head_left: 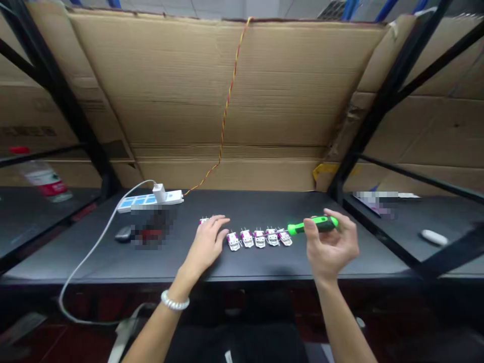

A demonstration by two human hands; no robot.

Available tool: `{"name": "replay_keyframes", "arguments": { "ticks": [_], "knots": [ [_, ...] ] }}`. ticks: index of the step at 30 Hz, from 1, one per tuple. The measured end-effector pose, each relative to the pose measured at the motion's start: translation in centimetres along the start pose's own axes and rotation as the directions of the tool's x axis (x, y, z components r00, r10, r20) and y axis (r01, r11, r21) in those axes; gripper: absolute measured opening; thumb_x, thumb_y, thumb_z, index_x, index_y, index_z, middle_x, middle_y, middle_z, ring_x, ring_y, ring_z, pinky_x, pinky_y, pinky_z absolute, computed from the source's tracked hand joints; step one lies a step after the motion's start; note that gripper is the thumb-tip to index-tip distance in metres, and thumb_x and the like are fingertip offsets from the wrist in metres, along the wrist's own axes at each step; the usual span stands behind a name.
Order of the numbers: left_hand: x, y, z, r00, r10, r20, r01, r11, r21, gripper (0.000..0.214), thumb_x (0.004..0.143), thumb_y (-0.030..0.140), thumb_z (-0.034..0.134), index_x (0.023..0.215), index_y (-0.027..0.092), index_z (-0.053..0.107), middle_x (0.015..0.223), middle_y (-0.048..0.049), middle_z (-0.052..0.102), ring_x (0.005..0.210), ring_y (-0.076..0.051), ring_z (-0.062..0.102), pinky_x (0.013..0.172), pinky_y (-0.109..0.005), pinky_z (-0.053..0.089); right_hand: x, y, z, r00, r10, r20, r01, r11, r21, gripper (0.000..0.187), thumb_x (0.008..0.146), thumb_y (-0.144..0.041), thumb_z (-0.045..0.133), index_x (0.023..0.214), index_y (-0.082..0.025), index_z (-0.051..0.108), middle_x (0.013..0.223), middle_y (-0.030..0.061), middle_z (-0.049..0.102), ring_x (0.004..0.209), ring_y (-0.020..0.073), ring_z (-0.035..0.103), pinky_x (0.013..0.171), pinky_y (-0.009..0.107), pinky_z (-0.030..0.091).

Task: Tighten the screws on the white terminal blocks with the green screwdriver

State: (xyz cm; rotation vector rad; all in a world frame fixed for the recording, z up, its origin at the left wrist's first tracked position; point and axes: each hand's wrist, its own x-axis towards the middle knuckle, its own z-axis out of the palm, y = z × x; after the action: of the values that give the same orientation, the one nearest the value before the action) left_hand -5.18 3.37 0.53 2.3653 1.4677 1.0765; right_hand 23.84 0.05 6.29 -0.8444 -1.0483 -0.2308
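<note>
Screwdriver (321, 224) gripped in right hand (331, 247), fingers clamped on green handle, shaft reaching over white clips (259, 238) | left hand (206, 245), fingers slightly apart, at row's end on black table (249, 267) | six clips lined up, none set aside

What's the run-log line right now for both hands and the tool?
left hand: on bench by white connectors | right hand: holding green-handled screwdriver above connectors

Cardboard backing (227, 85), black shelving (389, 101), floor (75, 345) perhaps red
</note>
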Motion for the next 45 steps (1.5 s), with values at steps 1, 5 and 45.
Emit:
{"name": "replay_keyframes", "arguments": {
  "ticks": [1,5,45],
  "knots": [
    [-0.1,-0.9,-0.4,1.000,-0.004,0.013,0.003,0.998,0.061,0.036,0.106,0.024,0.052,0.141,0.025,0.065,0.153,-0.0128,0.063,0.145,-0.032,0.056,0.129,-0.063,0.032,0.0,0.1,-0.1,1.000,0.013,0.003,-0.013,1.000,0.005,0.040,0.078,-0.035,0.093,0.107,-0.017,0.072,0.097,0.0049,0.066,0.077,0.0193,0.070,0.067,0.033,0.060],
    [-0.6,-3.7,-2.3,0.981,-0.048,0.186,0.011,0.980,0.197,0.046,0.103,0.016,0.056,0.145,0.030,0.064,0.156,-0.0084,0.063,0.155,-0.034,0.045,0.130,-0.074,0.016,0.0,0.1,-0.2,0.995,0.095,-0.010,-0.094,0.994,0.047,0.044,0.077,-0.038,0.093,0.109,-0.017,0.071,0.099,0.0052,0.067,0.073,0.0183,0.072,0.067,0.034,0.062],
    [-1.4,5.6,-2.6,0.824,0.159,0.544,-0.096,0.985,-0.141,0.021,0.100,0.027,0.069,0.120,0.023,0.072,0.121,-0.0070,0.072,0.115,-0.027,0.068,0.102,-0.039,0.054,-2.1,-1.6,0.0,0.837,0.142,0.528,-0.263,0.951,0.163,0.050,0.095,-0.021,0.074,0.144,-0.027,0.067,0.107,0.0065,0.075,0.095,0.0200,0.076,0.085,0.033,0.067]
  ]
}}
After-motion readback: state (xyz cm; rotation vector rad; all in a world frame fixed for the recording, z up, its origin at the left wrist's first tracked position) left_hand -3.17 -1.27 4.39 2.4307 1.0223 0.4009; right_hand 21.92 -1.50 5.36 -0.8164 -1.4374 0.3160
